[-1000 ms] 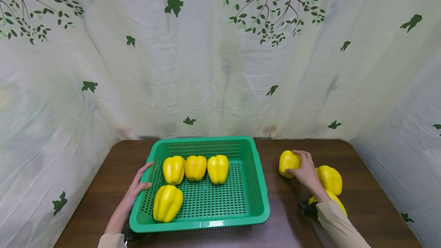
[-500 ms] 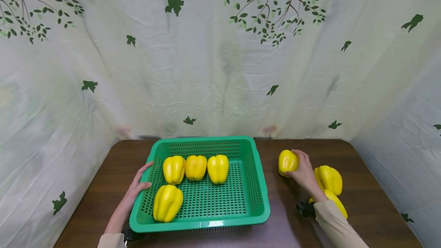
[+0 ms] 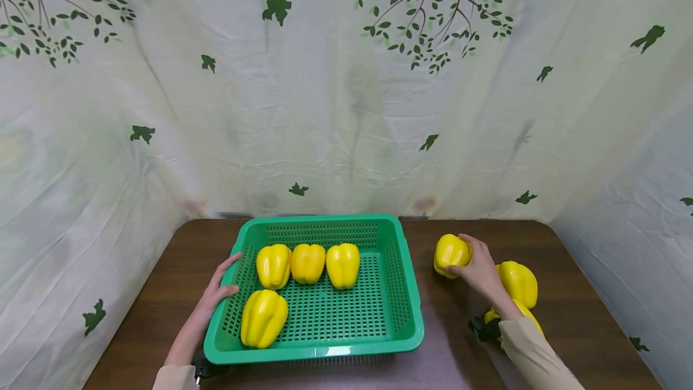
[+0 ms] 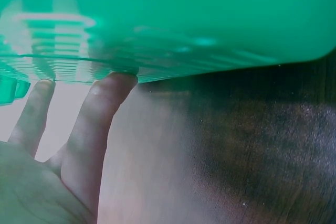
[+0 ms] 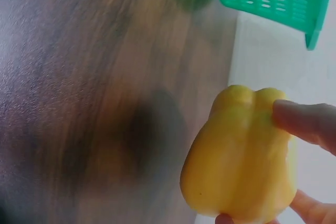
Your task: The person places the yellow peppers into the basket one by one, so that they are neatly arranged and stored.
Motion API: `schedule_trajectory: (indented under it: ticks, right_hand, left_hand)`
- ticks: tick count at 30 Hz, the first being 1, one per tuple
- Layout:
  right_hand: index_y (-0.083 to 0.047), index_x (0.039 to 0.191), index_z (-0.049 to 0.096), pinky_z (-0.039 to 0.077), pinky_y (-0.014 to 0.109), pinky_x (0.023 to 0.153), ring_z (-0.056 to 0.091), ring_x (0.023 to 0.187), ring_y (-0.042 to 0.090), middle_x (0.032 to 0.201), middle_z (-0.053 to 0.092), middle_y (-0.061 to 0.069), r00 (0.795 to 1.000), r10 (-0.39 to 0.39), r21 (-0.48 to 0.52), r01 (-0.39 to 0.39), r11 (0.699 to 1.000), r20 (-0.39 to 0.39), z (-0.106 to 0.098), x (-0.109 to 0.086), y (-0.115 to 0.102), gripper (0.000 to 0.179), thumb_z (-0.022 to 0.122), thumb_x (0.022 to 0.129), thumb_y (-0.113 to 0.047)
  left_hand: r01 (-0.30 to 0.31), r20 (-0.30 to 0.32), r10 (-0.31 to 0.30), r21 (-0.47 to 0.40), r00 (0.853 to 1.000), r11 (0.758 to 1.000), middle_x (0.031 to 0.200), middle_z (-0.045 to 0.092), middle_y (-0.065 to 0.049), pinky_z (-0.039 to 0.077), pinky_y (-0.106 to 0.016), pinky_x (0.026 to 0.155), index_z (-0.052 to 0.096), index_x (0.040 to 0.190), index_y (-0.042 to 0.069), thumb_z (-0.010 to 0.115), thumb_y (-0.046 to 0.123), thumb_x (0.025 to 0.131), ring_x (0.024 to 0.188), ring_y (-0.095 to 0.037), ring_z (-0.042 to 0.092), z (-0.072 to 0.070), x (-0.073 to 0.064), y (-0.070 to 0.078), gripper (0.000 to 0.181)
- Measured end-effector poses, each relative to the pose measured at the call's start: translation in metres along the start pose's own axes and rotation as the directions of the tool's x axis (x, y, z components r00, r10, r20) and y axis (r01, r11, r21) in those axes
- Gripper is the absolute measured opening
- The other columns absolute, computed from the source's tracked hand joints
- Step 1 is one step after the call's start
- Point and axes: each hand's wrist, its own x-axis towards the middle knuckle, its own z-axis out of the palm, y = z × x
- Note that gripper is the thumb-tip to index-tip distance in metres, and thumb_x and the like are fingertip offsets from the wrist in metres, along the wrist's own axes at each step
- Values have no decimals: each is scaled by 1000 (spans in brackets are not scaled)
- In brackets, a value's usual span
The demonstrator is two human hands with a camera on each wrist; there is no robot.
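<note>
My right hand (image 3: 477, 266) grips a yellow bell pepper (image 3: 450, 256) between thumb and fingers, to the right of a green plastic basket (image 3: 408, 294). In the right wrist view the fingers hold one side of the bell pepper (image 5: 239, 156), and a blurred shadow lies on the table apart from it. At the basket's left side, my left hand (image 3: 213, 292) rests with fingers and thumb extended against the rim. The left wrist view shows two digits of the left hand (image 4: 63, 150) touching the green wall (image 4: 210, 19) from outside.
Inside the basket, three bell peppers (image 3: 308, 264) stand in a row at the back, and another bell pepper (image 3: 263, 319) lies at the front left. Two more, including a bell pepper (image 3: 518, 283), lie on the brown table (image 3: 579, 330) beside the right forearm. A patterned curtain (image 3: 346, 137) hangs behind.
The right hand has shifted the gripped bell pepper slightly to the left and up in the head view. The left hand and the basket stay where they were.
</note>
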Motion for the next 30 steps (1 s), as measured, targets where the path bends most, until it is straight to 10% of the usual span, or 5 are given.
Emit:
schedule_trajectory:
  ticks: [5, 11, 21, 30]
  right_hand:
    - [4, 142, 32, 34, 60, 96, 39, 118, 46, 139, 28, 31, 999, -43, 6, 43, 999, -4, -4, -4, -7, 79, 75, 79, -17]
    - [3, 142, 33, 38, 59, 92, 42, 114, 44, 137, 30, 30, 995, -97, 22, 97, 995, -17, -8, -10, -20, 79, 76, 80, -21]
    - [2, 142, 33, 47, 48, 86, 47, 107, 39, 134, 29, 27, 988, -154, 125, 156, 980, -25, -12, -21, -52, 77, 75, 82, -21]
    - [-3, 144, 31, 50, 39, 82, 51, 104, 37, 137, 26, 22, 977, -211, 221, 203, 954, 15, -4, -29, -81, 78, 75, 81, -17]
  left_hand:
    - [16, -7, -16, 2, 1000, 1000, 138, 28, 4, 49, -23, 80, 36, 145, 24, 38, -5, 92, 107, -2, 51, 2, -1, 2, 60]
    - [196, -27, -194, 65, 981, 979, 149, 11, -23, 50, -30, 80, 23, 149, 25, 37, 6, 97, 112, -19, 48, 2, -4, 10, 57]
    - [89, -21, -88, 24, 996, 996, 143, 20, -9, 49, -25, 81, 31, 147, 20, 38, -2, 94, 107, -3, 51, 3, -1, 5, 58]
    - [228, -24, -227, 79, 974, 970, 150, 8, -22, 49, -31, 81, 20, 150, 23, 37, 9, 97, 107, -12, 47, 2, -5, 12, 57]
